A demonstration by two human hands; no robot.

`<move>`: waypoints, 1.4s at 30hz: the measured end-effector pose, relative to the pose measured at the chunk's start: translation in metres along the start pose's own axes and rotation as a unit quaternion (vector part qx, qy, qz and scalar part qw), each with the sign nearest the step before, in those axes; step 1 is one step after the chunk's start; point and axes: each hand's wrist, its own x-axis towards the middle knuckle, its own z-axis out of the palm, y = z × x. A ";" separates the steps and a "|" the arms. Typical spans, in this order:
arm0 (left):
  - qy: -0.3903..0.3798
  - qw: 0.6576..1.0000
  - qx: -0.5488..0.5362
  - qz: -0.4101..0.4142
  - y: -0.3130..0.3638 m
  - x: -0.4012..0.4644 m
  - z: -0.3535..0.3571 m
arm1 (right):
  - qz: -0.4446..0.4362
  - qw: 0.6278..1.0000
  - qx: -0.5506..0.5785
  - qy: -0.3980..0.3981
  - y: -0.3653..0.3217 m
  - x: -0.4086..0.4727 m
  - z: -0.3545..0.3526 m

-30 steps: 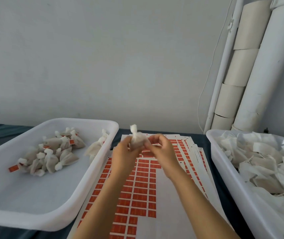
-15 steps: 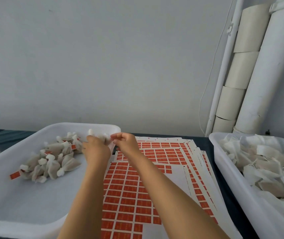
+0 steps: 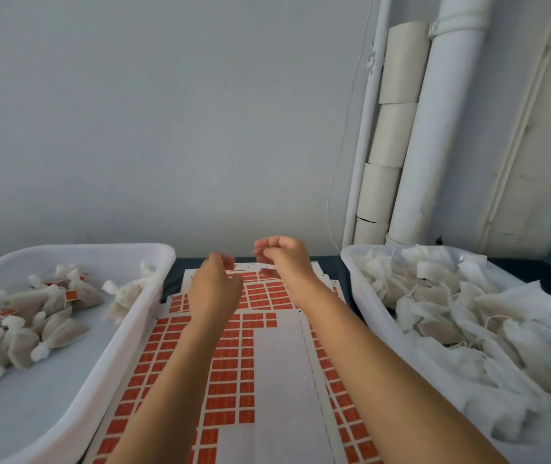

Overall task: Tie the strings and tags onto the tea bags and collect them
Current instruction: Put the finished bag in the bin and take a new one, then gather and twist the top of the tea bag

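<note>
Here both hands, left hand [image 3: 214, 289] and right hand [image 3: 284, 259], hover with fingers loosely curled and holding nothing over the tag sheets [image 3: 260, 346] at centre, probably between bags: tied tea bags [image 3: 33, 316] collect lower left, untied tea bags [image 3: 468, 316] wait right.

Soft, even, perhaps daylight; faint shadows; fingertips motion-blurred; wide-angle bending toward the edges.

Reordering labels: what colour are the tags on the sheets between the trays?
Orange-red tags on white sheets, in the head view.
</note>
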 end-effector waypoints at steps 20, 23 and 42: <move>-0.204 0.967 -0.119 0.095 0.076 -0.001 0.126 | 0.126 0.916 -0.302 0.234 0.056 0.039 -0.166; -0.219 0.963 -0.129 0.095 0.078 -0.004 0.134 | 0.145 0.917 -0.281 0.245 0.068 0.042 -0.170; -0.159 0.895 -0.397 0.123 0.032 -0.008 0.058 | -0.085 0.991 -0.066 0.084 0.000 0.010 -0.068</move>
